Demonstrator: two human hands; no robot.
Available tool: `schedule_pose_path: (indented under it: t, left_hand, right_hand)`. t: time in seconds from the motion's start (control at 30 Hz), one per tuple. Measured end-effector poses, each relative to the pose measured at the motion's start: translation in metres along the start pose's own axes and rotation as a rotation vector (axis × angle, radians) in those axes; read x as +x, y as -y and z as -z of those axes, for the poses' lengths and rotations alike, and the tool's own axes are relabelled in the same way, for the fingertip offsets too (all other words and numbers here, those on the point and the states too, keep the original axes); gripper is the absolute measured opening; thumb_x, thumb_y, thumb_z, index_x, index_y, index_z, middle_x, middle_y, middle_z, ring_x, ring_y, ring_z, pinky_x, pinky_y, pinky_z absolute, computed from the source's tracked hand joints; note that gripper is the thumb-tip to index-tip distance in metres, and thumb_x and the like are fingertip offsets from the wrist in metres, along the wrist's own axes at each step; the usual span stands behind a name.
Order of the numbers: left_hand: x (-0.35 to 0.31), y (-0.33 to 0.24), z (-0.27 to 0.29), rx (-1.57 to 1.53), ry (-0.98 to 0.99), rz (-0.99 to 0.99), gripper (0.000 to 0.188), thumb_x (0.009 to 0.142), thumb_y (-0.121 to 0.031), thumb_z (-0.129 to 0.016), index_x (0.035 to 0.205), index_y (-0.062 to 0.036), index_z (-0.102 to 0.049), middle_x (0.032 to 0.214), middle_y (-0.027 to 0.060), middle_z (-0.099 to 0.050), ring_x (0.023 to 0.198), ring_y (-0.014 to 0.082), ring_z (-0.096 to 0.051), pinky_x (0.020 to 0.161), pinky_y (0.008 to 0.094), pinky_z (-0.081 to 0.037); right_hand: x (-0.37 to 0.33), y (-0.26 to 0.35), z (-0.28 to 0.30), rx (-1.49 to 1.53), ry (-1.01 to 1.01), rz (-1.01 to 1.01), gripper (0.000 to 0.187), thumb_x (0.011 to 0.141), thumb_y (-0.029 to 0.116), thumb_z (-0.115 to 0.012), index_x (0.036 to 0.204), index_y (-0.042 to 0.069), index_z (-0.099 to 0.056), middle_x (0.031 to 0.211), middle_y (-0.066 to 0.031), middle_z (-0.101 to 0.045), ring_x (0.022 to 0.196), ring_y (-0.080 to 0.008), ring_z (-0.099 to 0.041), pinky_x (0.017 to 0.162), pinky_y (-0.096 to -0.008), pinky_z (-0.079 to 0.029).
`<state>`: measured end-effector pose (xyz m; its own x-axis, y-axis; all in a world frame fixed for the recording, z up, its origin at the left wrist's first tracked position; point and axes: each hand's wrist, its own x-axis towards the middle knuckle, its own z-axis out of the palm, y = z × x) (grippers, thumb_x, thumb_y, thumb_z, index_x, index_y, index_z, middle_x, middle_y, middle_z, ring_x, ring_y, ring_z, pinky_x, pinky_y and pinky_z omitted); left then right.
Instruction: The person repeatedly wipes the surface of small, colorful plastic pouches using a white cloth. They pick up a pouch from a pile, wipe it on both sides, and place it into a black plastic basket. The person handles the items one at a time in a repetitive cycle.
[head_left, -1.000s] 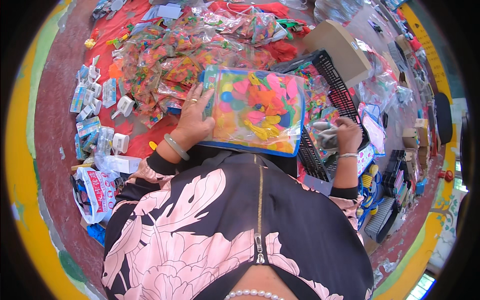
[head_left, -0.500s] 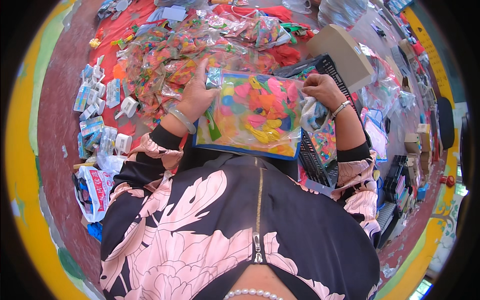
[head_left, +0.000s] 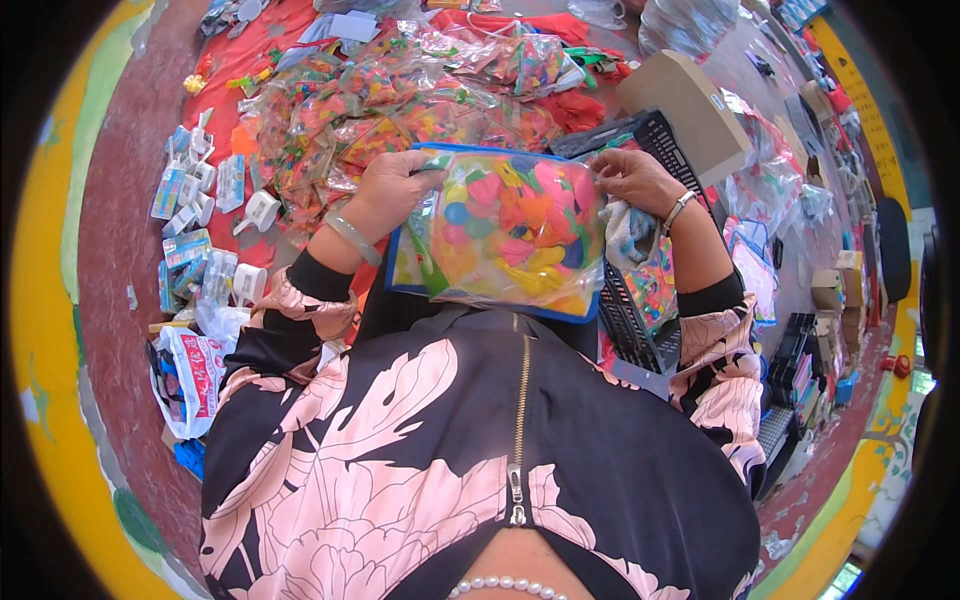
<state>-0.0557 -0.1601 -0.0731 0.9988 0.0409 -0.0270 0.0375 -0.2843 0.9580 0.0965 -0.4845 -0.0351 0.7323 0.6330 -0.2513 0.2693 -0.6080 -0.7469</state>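
Observation:
A clear plastic bag of balloons [head_left: 520, 215] lies over a blue-edged, yellowish board [head_left: 590, 303] on my lap. Pink, orange, yellow, green and blue balloons fill it, with a flat green piece [head_left: 428, 262] at its left side. My left hand [head_left: 395, 190] pinches the bag's upper left corner, its fingers closed. At the upper right corner, my right hand [head_left: 635, 182] has thumb and fingers pressed together on the plastic edge. Below that wrist lies a bunched whitish-blue cloth [head_left: 627, 235].
Beyond the board spreads a heap of filled balloon bags [head_left: 345, 125] on red sheeting. White plastic pumps [head_left: 258, 212] lie at left. A black crate [head_left: 640, 315] holding more balloon bags stands at my right, with a cardboard box [head_left: 685, 105] behind it.
My left hand has turned from a raised thumb and spread grip to a closed pinch, moving slightly down. The bag's top edge has shifted, and its plastic looks slacker. My right hand has barely moved.

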Motion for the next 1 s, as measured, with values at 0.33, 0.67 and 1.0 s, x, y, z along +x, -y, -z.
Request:
schedule_pose_path:
  t: [0.33, 0.67, 1.0]
  left_hand:
    - [-0.021, -0.072, 0.009, 0.043, 0.085, -0.181, 0.019, 0.087, -0.008, -0.06, 0.101, 0.0032, -0.066, 0.082, 0.0025, -0.066, 0.071, 0.0054, -0.057, 0.063, 0.0231, -0.046]
    - [-0.028, -0.134, 0.03, 0.516, 0.085, -0.899, 0.029, 0.07, 0.004, -0.063, 0.099, 0.0016, -0.066, 0.088, 0.0129, -0.068, 0.079, 0.0261, -0.066, 0.072, 0.0288, -0.05]
    - [0.005, -0.179, 0.051, 0.283, 0.02, -1.007, 0.021, 0.085, -0.011, -0.064, 0.105, -0.0043, -0.067, 0.089, 0.0127, -0.07, 0.076, 0.014, -0.067, 0.068, 0.024, -0.052]
  right_hand:
    - [-0.034, 0.056, 0.014, -0.103, 0.079, 0.024, 0.041, 0.075, 0.005, -0.063, 0.116, 0.009, -0.058, 0.09, -0.0047, -0.062, 0.066, -0.0087, -0.054, 0.06, -0.0262, -0.046]
    - [-0.034, 0.077, 0.022, -0.158, 0.341, 0.198, 0.01, 0.077, 0.01, -0.06, 0.08, 0.001, -0.061, 0.074, -0.0041, -0.059, 0.066, -0.0104, -0.052, 0.062, -0.0265, -0.044]
    - [-0.063, 0.127, 0.02, -0.022, 0.201, 0.193, 0.038, 0.081, 0.018, -0.068, 0.115, 0.003, -0.059, 0.074, 0.001, -0.057, 0.062, -0.0051, -0.048, 0.057, -0.023, -0.043]
